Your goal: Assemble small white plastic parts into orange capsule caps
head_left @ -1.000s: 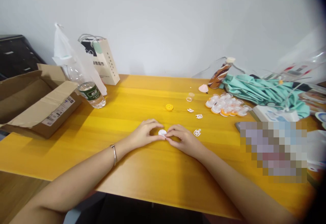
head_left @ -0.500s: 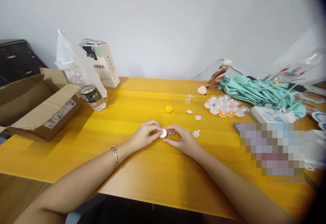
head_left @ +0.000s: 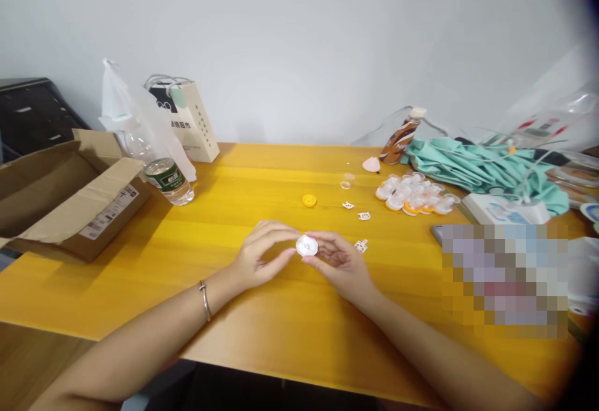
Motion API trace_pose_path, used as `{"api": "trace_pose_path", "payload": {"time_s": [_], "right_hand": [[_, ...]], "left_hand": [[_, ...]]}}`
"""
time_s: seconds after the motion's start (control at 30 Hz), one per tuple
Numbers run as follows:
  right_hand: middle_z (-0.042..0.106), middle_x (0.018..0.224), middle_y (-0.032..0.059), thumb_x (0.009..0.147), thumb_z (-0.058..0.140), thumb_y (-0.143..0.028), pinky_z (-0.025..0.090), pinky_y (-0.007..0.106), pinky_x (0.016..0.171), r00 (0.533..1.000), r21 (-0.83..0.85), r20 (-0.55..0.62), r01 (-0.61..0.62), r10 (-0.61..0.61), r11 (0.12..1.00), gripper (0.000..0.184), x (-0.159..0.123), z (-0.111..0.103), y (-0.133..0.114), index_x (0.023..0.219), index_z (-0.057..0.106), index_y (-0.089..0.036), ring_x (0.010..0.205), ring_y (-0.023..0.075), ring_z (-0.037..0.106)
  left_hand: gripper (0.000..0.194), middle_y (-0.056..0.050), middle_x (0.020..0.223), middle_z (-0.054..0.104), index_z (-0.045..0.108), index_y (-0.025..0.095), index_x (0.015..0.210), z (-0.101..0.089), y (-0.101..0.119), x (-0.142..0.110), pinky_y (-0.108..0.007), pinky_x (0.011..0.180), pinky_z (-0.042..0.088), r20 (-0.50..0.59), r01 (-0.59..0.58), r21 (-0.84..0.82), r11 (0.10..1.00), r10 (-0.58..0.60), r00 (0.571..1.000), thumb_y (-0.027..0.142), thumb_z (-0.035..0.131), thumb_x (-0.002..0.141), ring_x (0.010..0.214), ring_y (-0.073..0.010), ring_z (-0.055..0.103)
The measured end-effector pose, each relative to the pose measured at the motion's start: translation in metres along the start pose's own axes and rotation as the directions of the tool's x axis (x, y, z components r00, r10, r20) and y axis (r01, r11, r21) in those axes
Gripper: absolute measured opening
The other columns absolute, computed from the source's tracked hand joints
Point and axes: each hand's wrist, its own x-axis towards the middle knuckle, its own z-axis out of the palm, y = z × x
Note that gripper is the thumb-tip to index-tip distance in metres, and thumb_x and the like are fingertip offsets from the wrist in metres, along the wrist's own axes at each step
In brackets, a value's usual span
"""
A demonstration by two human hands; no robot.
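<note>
A small round white plastic piece is held between the fingertips of both hands, just above the yellow table. My left hand pinches its left edge with thumb and forefinger. My right hand, turned palm up, holds its right edge. A small white cut-out part lies just right of my right hand. Two more white bits and a yellow disc lie a little farther back.
A cluster of orange and clear capsules sits at the back right, near a brown bottle and teal cloth. At the left stand an open cardboard box, a water bottle, a plastic bag and a paper bag.
Both hands have lifted and turned the white round piece so its face shows. My right hand has rolled palm up. The camera shifted slightly.
</note>
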Motion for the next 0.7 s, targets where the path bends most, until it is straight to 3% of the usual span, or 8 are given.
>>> {"api": "trace_pose_path", "payload": {"time_s": [0.27,0.5,0.7], "right_hand": [[0.068,0.095,0.0028,0.07,0.069,-0.023,0.052,0.034,0.085,0.999,0.034,0.013,-0.037,0.037,0.999,0.032,-0.0031,0.0004,-0.0067,0.1,0.059,-0.025,0.086,0.0156,0.064],[0.07,0.091,0.0009,0.068,0.07,-0.022,0.053,0.032,0.082,0.993,0.126,0.057,-0.107,0.1,0.986,0.032,-0.0014,-0.0004,-0.0077,0.099,0.063,-0.027,0.084,0.0149,0.065],[0.071,0.086,0.0002,0.066,0.072,-0.023,0.054,0.033,0.08,0.988,0.116,0.033,-0.152,0.149,0.981,0.034,-0.0001,-0.0013,-0.0052,0.098,0.064,-0.026,0.078,0.0151,0.066]], "left_hand": [[0.027,-0.008,0.092,0.064,0.057,0.018,0.105,-0.0043,0.0013,-0.0009,-0.034,0.075,0.048,-0.026,-0.054,0.005,0.999,0.054,0.998,0.011,0.052,0.079,0.086,-0.0175,0.058],[0.026,-0.007,0.095,0.063,0.057,0.02,0.103,-0.0056,0.0033,0.0006,-0.032,0.074,0.047,0.072,-0.103,0.059,0.993,0.098,0.993,0.013,0.055,0.078,0.087,-0.0164,0.059],[0.018,-0.008,0.093,0.062,0.061,0.018,0.098,-0.0045,0.0045,0.004,-0.028,0.074,0.049,0.145,0.018,0.029,0.999,-0.022,0.989,0.021,0.057,0.08,0.084,-0.014,0.059]]}}
